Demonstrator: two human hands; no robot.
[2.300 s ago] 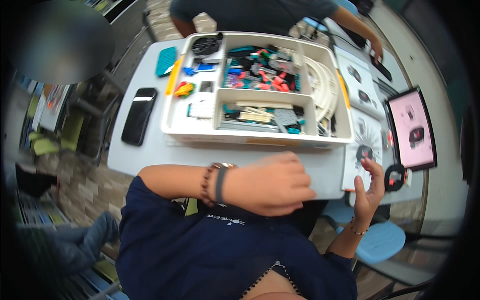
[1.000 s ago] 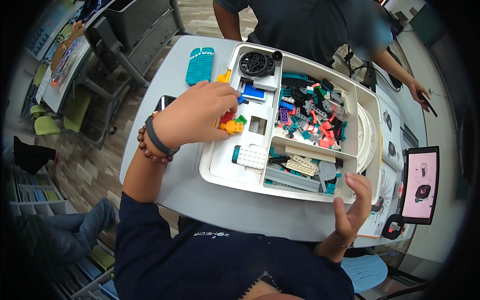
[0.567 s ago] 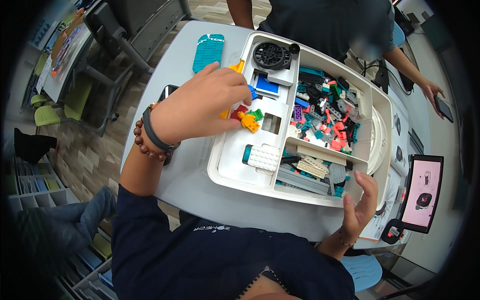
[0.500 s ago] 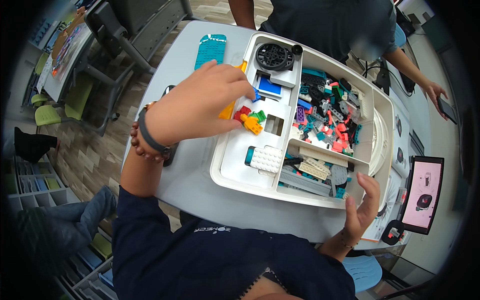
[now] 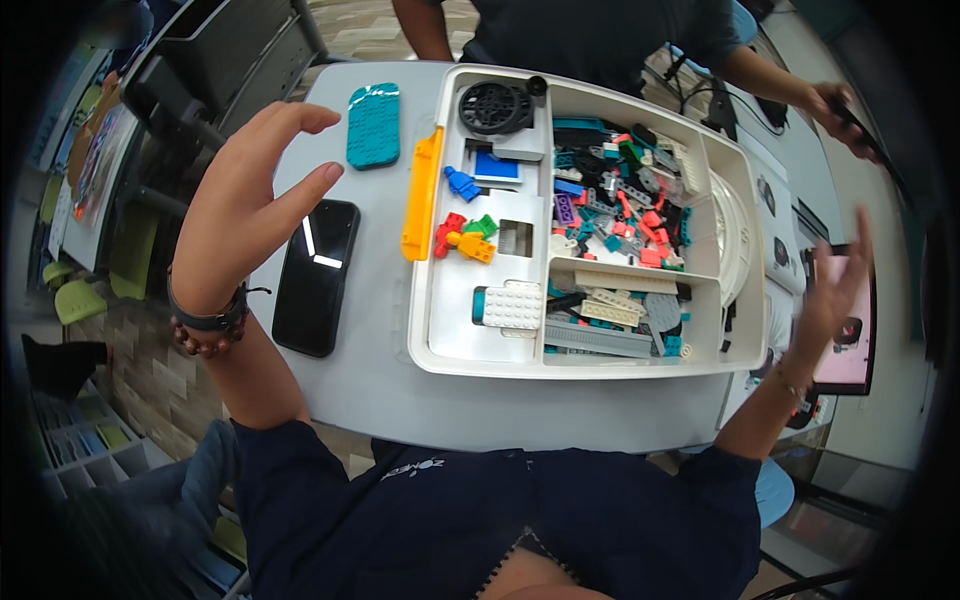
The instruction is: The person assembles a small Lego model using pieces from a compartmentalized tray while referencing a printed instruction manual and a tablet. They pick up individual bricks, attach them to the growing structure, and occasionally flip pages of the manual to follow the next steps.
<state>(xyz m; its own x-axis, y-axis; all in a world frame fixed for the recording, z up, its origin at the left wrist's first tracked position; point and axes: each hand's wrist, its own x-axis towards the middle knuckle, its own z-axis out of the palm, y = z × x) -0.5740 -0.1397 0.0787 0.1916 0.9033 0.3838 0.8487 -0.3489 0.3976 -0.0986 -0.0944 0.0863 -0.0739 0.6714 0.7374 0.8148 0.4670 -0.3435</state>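
White sorting tray (image 5: pixel 445 340), compartments full of mixed colourful bricks (image 5: pixel 625 215).

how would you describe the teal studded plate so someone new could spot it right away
Start at the big white sorting tray on the grey table. Left of the tray's far corner, past the long yellow piece, lies a teal studded plate. The black phone nearby is dark and smooth; the plate is teal and bumpy.

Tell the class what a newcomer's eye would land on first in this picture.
The big white sorting tray at the table's centre, its compartments full of bright building pieces, draws the eye first. The left hand hangs open and empty above a black phone, and the right hand is raised open past the tray's right edge, before a tablet.
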